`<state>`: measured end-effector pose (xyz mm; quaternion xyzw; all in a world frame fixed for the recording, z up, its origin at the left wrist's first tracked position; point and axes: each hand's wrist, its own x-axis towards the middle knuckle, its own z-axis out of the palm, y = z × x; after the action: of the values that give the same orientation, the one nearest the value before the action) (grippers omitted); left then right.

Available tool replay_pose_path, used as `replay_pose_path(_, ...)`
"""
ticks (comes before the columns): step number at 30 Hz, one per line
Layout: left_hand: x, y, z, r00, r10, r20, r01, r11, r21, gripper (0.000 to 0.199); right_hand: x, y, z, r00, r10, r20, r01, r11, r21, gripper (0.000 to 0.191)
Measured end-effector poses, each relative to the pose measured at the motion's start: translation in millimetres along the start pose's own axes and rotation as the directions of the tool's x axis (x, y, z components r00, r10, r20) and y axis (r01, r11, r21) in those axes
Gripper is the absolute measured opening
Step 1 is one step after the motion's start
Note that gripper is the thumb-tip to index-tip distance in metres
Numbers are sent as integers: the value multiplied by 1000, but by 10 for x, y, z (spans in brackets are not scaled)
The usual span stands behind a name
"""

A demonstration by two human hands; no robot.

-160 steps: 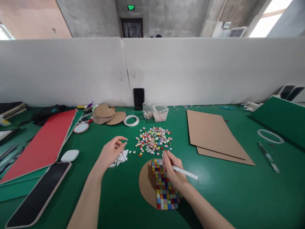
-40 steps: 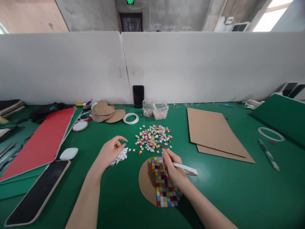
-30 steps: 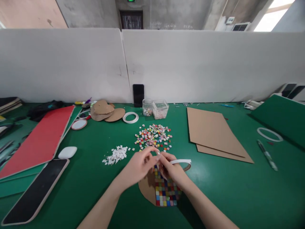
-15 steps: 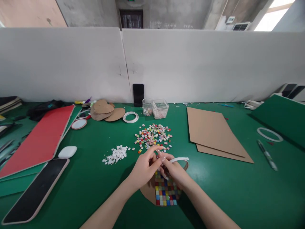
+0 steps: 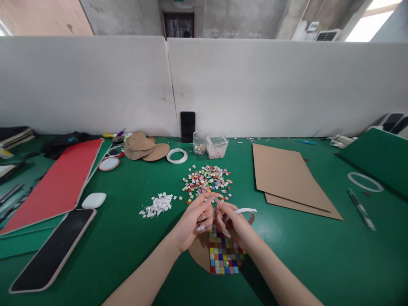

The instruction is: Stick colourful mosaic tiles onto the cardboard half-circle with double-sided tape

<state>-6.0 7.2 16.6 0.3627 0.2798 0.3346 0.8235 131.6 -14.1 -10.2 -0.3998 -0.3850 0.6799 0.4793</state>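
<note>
My left hand (image 5: 196, 219) and my right hand (image 5: 235, 221) meet fingertip to fingertip above a round cardboard piece (image 5: 198, 254). Colourful square mosaic tiles (image 5: 223, 257) cover its right part in rows; the hands hide its far side. The left thumb and index finger are pinched together, and whatever lies between them is too small to make out. A roll of white tape (image 5: 251, 217) sticks out beyond my right hand, whose curled fingers hold it. Just past the fingertips lies a loose heap of multicoloured tiles (image 5: 207, 178).
White paper bits (image 5: 158, 205) lie left of the hands. Further left are a phone (image 5: 54, 250), a white case (image 5: 94, 200) and a red board (image 5: 54, 187). Cardboard sheets (image 5: 287, 178) and a pen (image 5: 361, 209) lie right. Clear containers (image 5: 217, 145) stand before the partition (image 5: 270, 89).
The fingers have shifted from overlapping to a fingertip-to-fingertip pinch, with my left hand's lower fingers now curled in. The whole view has moved slightly.
</note>
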Motion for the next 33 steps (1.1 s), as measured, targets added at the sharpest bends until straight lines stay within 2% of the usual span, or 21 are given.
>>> replay_pose_path(4, 15, -22, -28, 1000, 20, 18, -19, 998, -58, 27, -11, -10, 14, 1000, 6, 3, -6, 1000, -20, 46)
replay_pose_path(8, 30, -28, -42, 1000, 30, -1, -30, 999, -41, 25, -15, -19, 18, 1000, 3, 11, -3, 1000, -11, 46)
replay_pose_path(11, 29, 28, -52, 995, 65, -75, -59, 995, 83, 27, -16, -33, 17, 1000, -8, 21, 8, 1000, 6, 46)
replay_pose_path(13, 18, 115, -76, 979, 143, -148, -98, 956, 276, 29, -17, -44, 16, 1000, -14, 25, 13, 1000, 22, 45)
replay_pose_path(14, 8, 173, -101, 961, 200, -189, -108, 907, 407, 29, -18, -48, 15, 1000, -13, 28, 12, 1000, 28, 44)
replay_pose_path(16, -23, 308, -184, 904, 349, -245, -89, 716, 693, 27, -19, -55, 13, 999, -10, 34, 8, 999, 41, 44)
replay_pose_path(18, -69, 449, -320, 819, 500, -282, 20, 465, 885, 22, -21, -59, 10, 999, -10, 42, 8, 999, 53, 43)
replay_pose_path(20, -125, 572, -502, 753, 574, -322, 204, 262, 943, 20, -23, -61, 9, 998, -11, 54, 8, 998, 62, 43)
replay_pose_path(21, -154, 623, -600, 740, 569, -358, 281, 223, 934, 21, -24, -61, 9, 998, -12, 60, 8, 998, 65, 43)
replay_pose_path(23, -211, 699, -787, 768, 463, -442, 395, 201, 897, 24, -25, -60, 9, 998, -12, 68, 8, 998, 67, 43)
replay_pose_path(24, -237, 724, -864, 794, 392, -464, 418, 202, 886, 26, -25, -58, 8, 998, -13, 69, 8, 998, 65, 43)
replay_pose_path(26, -280, 756, -966, 817, 320, -479, 444, 180, 878, 32, -24, -54, 7, 998, -13, 64, 10, 998, 56, 44)
replay_pose_path(29, -319, 776, -985, 829, 269, -490, 470, 140, 872, 42, -17, -47, 0, 998, -16, 66, 13, 999, 47, 44)
replay_pose_path(33, -338, 784, -915, 831, 245, -499, 477, 148, 866, 39, -5, -37, -12, 997, -23, 74, 18, 997, 72, 44)
